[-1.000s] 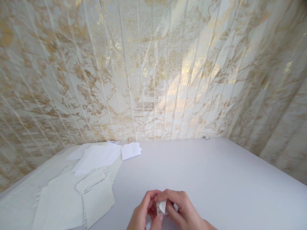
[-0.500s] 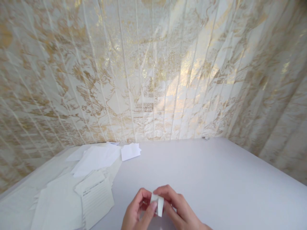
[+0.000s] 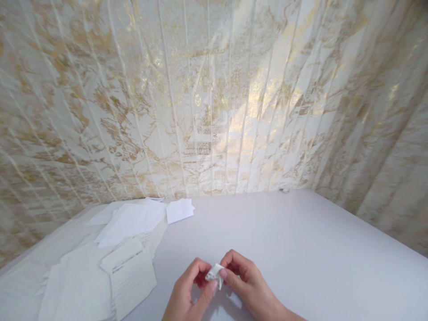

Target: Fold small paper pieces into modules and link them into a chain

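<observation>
Between both hands, above the near part of the white table (image 3: pixel 284 249), is a small folded piece of white paper (image 3: pixel 216 273) with some dark print on its left side. My left hand (image 3: pixel 190 287) pinches its lower left edge with thumb and curled fingers. My right hand (image 3: pixel 245 281) grips its right side between thumb and index finger. The paper's folds stand up at an angle, and fingertips cover part of them.
Printed sheets (image 3: pixel 132 276) and other loose papers (image 3: pixel 76 281) overlap on the left of the table. White sheets (image 3: pixel 129 223) lie behind them, beside a small stack of white paper (image 3: pixel 179 211). A gold-patterned curtain (image 3: pixel 207 111) hangs along the back; a tiny object (image 3: pixel 284 190) sits by it.
The folded paper has turned and its shape has changed. My right hand has risen slightly, its thumb now on the paper's right side. The view has shifted a little.
</observation>
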`<state>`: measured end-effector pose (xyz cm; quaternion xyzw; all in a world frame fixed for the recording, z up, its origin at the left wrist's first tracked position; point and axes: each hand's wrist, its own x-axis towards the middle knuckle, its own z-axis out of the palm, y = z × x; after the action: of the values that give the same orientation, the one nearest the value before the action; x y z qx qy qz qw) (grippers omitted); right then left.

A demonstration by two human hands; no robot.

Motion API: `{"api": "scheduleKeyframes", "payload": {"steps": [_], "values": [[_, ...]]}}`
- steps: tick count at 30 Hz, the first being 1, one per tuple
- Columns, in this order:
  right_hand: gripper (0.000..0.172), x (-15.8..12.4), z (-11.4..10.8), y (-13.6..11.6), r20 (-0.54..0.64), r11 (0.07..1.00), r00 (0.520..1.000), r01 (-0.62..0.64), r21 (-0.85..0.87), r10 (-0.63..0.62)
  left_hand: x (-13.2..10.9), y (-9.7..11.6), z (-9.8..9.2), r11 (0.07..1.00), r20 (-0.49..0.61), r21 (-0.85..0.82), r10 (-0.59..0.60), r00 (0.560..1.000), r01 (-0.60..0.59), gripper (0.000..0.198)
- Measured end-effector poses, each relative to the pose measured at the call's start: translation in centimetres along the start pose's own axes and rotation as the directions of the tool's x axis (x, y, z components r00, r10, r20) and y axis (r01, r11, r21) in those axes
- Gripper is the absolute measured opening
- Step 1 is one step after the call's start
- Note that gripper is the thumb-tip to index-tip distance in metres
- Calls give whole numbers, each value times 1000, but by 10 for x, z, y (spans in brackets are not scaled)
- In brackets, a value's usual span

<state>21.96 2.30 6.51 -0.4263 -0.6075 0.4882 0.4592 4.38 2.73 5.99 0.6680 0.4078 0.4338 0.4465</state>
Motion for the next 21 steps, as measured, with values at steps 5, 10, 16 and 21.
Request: {"api": "scheduleKeyframes", "payload": {"steps": [5,10,16,21], "values": [[50,1,0,3,19,999,1000,14,-45,-13,0,-5,-1,999,-15,44,-10,1000,11,37],[38,0,1,1,35,994,999,39,-102,-35,0,-2,-2,992,-44,101,82,996,-77,26],[20,-1,-1,0,8,992,997,77,-103,-77,1,4,-6,954,-25,166,259,966,-252,19],[11,-1,-1,1,38,993,997,66,-96,-62,1,-3,-10,937,-18,255,253,967,-240,18]]}}
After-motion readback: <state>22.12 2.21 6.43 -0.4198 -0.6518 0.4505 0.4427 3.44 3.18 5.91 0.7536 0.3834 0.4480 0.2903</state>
